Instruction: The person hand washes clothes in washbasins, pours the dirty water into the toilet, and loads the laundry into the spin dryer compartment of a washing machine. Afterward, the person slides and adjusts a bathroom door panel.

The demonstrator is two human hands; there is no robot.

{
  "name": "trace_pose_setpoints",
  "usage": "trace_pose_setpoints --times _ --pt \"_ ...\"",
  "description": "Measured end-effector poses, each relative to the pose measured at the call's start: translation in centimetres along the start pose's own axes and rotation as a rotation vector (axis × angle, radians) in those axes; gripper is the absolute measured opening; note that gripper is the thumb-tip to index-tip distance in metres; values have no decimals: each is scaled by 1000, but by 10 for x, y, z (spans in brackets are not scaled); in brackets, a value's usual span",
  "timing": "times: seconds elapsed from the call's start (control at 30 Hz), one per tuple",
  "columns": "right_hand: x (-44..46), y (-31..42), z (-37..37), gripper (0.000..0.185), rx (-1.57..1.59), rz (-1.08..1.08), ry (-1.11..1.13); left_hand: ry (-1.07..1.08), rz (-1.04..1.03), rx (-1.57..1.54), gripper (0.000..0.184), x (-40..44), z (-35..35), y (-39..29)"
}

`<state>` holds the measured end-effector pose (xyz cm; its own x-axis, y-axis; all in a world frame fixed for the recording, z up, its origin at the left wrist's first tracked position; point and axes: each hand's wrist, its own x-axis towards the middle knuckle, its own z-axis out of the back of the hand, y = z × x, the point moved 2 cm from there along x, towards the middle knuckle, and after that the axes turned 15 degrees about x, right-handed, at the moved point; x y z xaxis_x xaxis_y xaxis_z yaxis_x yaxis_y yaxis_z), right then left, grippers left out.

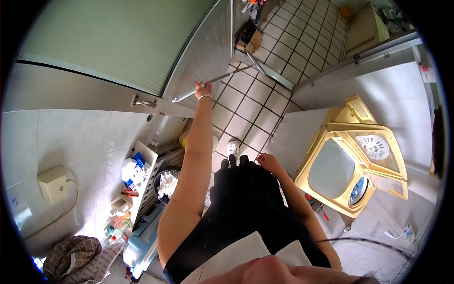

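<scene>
My left hand (203,89), with a bracelet at the wrist, is stretched forward and closed around the handle of a long-handled squeegee (227,75). The pole slants across the doorway. Its narrow flat head lies at the far end by the metal door sill (279,79). My right hand (270,162) hangs low beside the dark skirt (246,189), its fingers curled in with nothing visible in them. To its right stands a yellow twin-tub washing machine (314,173) with its lids raised.
A metal-framed door (201,52) stands at the left, near the pole. Beyond the sill are a cardboard box (250,41) and more tiled floor (293,28). A dark bin (163,196), a blue plastic container (142,244) and bottles line the left wall. A white shoe (232,148) shows below.
</scene>
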<state>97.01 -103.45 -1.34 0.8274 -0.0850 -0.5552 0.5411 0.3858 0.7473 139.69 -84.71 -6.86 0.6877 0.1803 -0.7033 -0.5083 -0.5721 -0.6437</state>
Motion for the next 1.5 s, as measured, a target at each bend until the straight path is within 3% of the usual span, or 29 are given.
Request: trace_pose_setpoints --times 0.2,0.3,0.4,0.5,0.6,0.7,0.8,0.9,1.0,1.13,1.37,1.5 --pt "-21 -8 24 32 73 -56 -117 11 -18 -2 42 32 20 8" --pt "-33 -25 29 31 50 -103 -145 14 10 63 44 65 47 2" --pt "-44 -31 30 32 12 -140 -125 -1 -26 204 48 43 40 -9" --pt "-47 -35 25 34 -30 -202 -75 94 -3 117 51 57 42 1" --pt "-49 -24 22 36 -50 -200 -68 25 33 82 53 76 42 10" --pt "-42 -22 18 33 26 -197 -85 10 125 19 40 60 34 9" --pt "-38 -20 15 33 33 -182 -116 217 9 83 23 95 40 26" --pt "-37 -18 13 34 18 -173 -108 235 -15 82 11 100 34 23" --pt "-37 -16 16 34 32 -194 -114 211 -36 82 9 85 22 21" --pt "-48 -19 16 34 71 -220 -174 414 -112 137 11 92 17 15" --pt "-61 -41 -2 32 29 -287 -126 271 -45 51 16 116 27 47" --pt "-64 -30 -5 34 98 -302 -110 377 -20 93 18 140 37 45"
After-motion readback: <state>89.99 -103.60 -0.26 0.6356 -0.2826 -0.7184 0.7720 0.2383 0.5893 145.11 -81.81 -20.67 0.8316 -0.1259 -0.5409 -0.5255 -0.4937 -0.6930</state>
